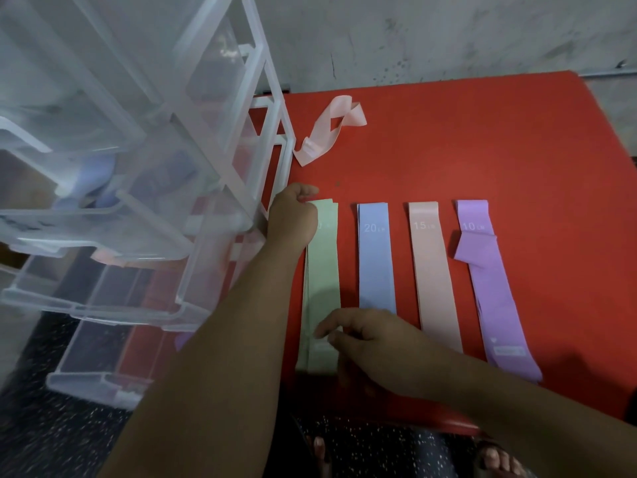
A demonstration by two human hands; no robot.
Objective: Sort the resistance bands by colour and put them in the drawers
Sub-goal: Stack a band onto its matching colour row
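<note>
The left hand (293,219) reaches across from the near left, its fingers curled and gripping the far end of the green bands (322,270), a flat stack whose edges show along the left side. The right hand (372,343) lies low over the near end of the same stack with its fingers loosely bent and the tips on the green; whether they pinch it or only touch it I cannot tell. The stack lies lengthwise on the red bench (482,139), leftmost of four smooth, flat strips side by side: next to it a blue band (376,263) marked 20, then a pink band (434,270) marked 15, then a purple band (493,288) marked 10 with a fold near its far end. A twisted pale pink band (331,132) lies farther back. On the left stands a clear plastic drawer unit (213,98) with its drawers pulled out; one drawer (44,215) holds a blue band (93,181), and something pink (107,260) shows just below it.
</note>
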